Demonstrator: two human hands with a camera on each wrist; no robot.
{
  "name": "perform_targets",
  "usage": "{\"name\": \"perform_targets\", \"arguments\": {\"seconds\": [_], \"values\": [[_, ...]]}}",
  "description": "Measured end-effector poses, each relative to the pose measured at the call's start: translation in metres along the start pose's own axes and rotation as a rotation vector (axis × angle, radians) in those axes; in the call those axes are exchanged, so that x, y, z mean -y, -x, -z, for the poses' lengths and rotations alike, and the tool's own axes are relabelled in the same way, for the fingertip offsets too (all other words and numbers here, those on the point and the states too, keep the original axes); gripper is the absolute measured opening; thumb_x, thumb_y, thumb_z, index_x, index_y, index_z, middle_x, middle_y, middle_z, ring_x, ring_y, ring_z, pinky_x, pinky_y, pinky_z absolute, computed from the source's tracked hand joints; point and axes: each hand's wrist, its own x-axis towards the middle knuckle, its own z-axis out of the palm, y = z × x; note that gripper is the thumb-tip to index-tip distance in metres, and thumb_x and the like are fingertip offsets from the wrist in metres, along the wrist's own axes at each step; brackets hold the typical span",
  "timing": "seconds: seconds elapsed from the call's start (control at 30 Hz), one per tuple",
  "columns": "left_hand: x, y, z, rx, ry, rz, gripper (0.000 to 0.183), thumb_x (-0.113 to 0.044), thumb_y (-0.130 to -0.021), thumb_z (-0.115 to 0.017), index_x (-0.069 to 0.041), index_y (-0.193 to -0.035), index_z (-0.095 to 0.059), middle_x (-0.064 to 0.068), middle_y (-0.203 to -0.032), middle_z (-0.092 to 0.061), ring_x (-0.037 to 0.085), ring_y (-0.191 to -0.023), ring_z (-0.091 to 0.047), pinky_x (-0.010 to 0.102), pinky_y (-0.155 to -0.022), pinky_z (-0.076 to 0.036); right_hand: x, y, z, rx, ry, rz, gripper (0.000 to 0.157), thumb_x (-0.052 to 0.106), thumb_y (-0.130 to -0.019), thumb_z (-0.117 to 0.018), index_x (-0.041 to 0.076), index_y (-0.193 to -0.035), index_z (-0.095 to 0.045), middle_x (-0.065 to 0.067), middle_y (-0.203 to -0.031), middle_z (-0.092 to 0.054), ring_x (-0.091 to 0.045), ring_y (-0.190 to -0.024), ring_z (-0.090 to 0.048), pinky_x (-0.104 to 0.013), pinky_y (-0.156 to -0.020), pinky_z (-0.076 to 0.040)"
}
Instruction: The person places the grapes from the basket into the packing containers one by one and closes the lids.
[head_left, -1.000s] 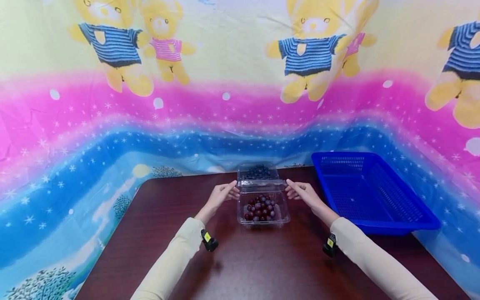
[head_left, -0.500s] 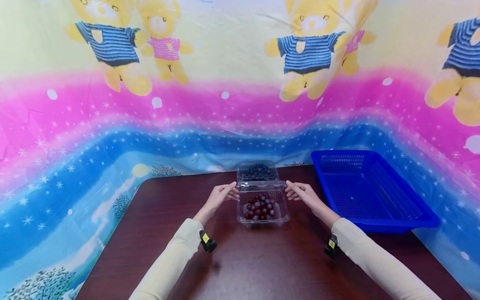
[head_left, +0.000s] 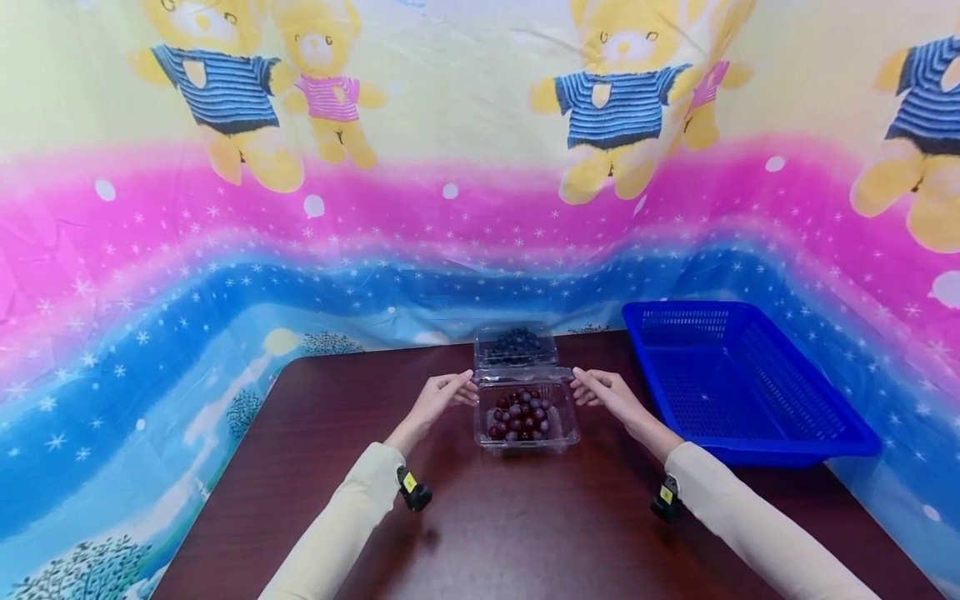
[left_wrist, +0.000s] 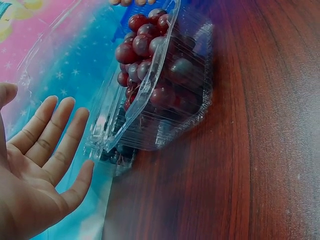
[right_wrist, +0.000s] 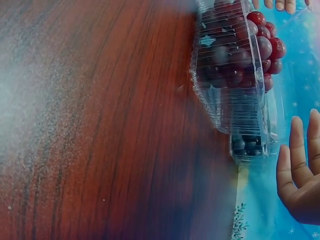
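A clear plastic clamshell box (head_left: 566, 435) of red grapes (head_left: 520, 414) sits mid-table, its clear lid (head_left: 522, 375) raised at the back. My left hand (head_left: 438, 396) is beside the lid's left end, thumb tip right at its corner. At the opposite end is my right hand (head_left: 609, 393), its thumb tip close to the right corner. In the left wrist view the fingers (left_wrist: 62, 122) are straight and spread, with the thumb apart. Straight fingers (right_wrist: 298, 155) also show in the right wrist view; that thumb is out of frame.
Behind the grapes stands a second clear box (head_left: 480, 335) with dark blue berries (head_left: 516, 342). A large blue plastic basket (head_left: 795, 442) sits at the table's right back. The brown table (head_left: 525, 533) ends at a cloth backdrop (head_left: 450, 225) printed with bears.
The lid's near edge has come down slightly and toward me, showing more of the dark berries behind. Both thumbs have lowered a little; the box and basket stay put.
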Motion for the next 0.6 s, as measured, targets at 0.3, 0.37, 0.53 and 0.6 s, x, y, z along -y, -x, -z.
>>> {"name": "perform_targets", "arguments": {"seconds": [0.3, 0.37, 0.53, 0.6], "values": [[-0.020, 0.013, -0.001, 0.064, -0.018, 0.006, 0.047, -0.028, -0.098, -0.047, 0.017, -0.107, -0.059, 0.035, -0.103, -0.061, 0.049, -0.098, -0.058, 0.053, -0.096, -0.042, -0.007, -0.002, -0.001, -0.030, 0.021, 0.015, 0.053, 0.047, -0.093, -0.048, -0.003, -0.100, -0.064, -0.019, -0.090, -0.067, -0.027, -0.080, -0.065, -0.030, -0.071, -0.053], [-0.019, 0.014, -0.001, 0.066, -0.020, 0.002, 0.047, -0.028, -0.098, -0.047, 0.018, -0.107, -0.058, 0.035, -0.102, -0.061, 0.049, -0.098, -0.058, 0.052, -0.096, -0.042, -0.007, -0.001, -0.001, -0.028, 0.019, 0.013, 0.054, 0.047, -0.093, -0.048, -0.004, -0.101, -0.064, -0.019, -0.091, -0.067, -0.028, -0.081, -0.065, -0.031, -0.072, -0.053], [-0.017, 0.015, -0.002, 0.064, -0.024, -0.003, 0.047, -0.028, -0.097, -0.048, 0.017, -0.105, -0.059, 0.035, -0.100, -0.061, 0.049, -0.097, -0.058, 0.052, -0.094, -0.044, -0.007, 0.000, -0.001, -0.018, 0.013, 0.007, 0.056, 0.046, -0.094, -0.048, -0.008, -0.104, -0.061, -0.021, -0.094, -0.066, -0.033, -0.085, -0.064, -0.038, -0.077, -0.053], [-0.016, 0.015, -0.002, 0.064, -0.025, -0.004, 0.046, -0.028, -0.097, -0.048, 0.017, -0.104, -0.060, 0.034, -0.100, -0.062, 0.049, -0.097, -0.058, 0.052, -0.094, -0.044, -0.007, 0.001, -0.001, -0.014, 0.008, 0.010, 0.057, 0.046, -0.094, -0.048, -0.008, -0.105, -0.061, -0.022, -0.095, -0.066, -0.035, -0.086, -0.064, -0.041, -0.079, -0.053]]}}
